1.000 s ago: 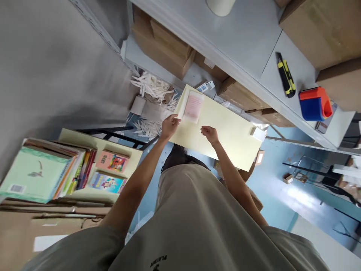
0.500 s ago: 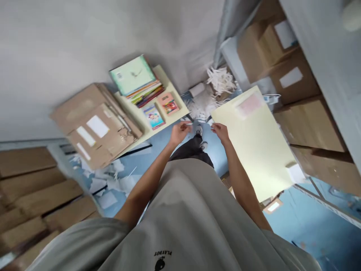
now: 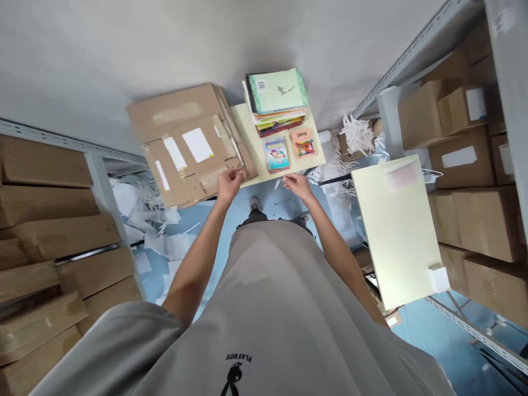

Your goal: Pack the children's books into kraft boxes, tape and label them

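Left hand: my left hand (image 3: pixel 229 183) is curled, fingertips pinched together over the near edge of the flattened cardboard boxes (image 3: pixel 187 144); whether it grips anything between the fingertips I cannot tell.
Right hand: my right hand (image 3: pixel 297 184) is loosely spread, palm down, holding nothing, just before the near edge of the small table (image 3: pixel 252 137).
Small table: pale yellow, straight ahead of me against the grey wall, between the cardboard pile and a heap of white paper strips (image 3: pixel 358 133).
On the table: a stack of books (image 3: pixel 277 102) with a green cover on top sits at the far side; a blue picture book (image 3: pixel 276 154) and a pink picture book (image 3: pixel 303 143) lie side by side nearer to me.
Flattened cardboard boxes: brown, with white labels, leaning beside the table on its left and touching it.
Long table: a second pale yellow table (image 3: pixel 398 236) stands to my right, with a blurred pinkish sheet (image 3: pixel 402 175) at its far end and a small white block (image 3: pixel 439 278) at its near corner.
Shelving: metal racks on both sides carry brown cartons (image 3: pixel 462 129).
Floor: blue, scattered with white paper scraps (image 3: pixel 154 250).
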Demonstrator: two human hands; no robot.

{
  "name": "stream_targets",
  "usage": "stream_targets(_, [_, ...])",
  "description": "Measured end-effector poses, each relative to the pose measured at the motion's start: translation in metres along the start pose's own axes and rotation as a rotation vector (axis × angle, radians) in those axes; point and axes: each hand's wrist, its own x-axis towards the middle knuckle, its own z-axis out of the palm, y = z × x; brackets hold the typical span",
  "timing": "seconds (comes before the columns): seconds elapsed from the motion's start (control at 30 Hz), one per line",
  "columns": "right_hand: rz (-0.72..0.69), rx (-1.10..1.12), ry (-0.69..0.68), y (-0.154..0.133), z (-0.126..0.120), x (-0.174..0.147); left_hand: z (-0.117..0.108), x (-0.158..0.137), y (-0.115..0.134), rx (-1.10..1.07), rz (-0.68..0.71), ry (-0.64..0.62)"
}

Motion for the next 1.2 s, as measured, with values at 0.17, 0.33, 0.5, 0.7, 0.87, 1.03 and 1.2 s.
stream_targets(0.17, [0.207, 0.053, -0.096, -0.007, 0.130, 0.010, -0.103, 0.065, -0.028, 0.153, 0.071, 0.057])
stream_targets(0.33, [0.300, 0.059, -0.119, -0.001, 0.214, 0.001, -0.167, 0.158, -0.027, 0.293, 0.159, 0.049])
stream_targets(0.5, [0.392, 0.138, -0.092, 0.000, 0.250, -0.006, -0.170, 0.238, -0.010, 0.399, 0.235, -0.150])
stream_targets(0.7, [0.456, 0.264, -0.028, -0.005, 0.259, -0.006, -0.162, 0.249, -0.003, 0.470, 0.183, -0.210])
stream_targets(0.87, [0.519, 0.332, 0.045, -0.006, 0.257, -0.013, -0.170, 0.246, -0.001, 0.414, 0.181, -0.193])
stream_targets(1.03, [0.513, 0.368, 0.127, -0.008, 0.233, -0.034, -0.166, 0.246, 0.020, 0.216, 0.297, -0.320])
stream_targets(1.2, [0.306, 0.434, 0.272, -0.019, 0.160, -0.064, -0.128, 0.220, 0.073, 0.006, 0.473, -0.522])
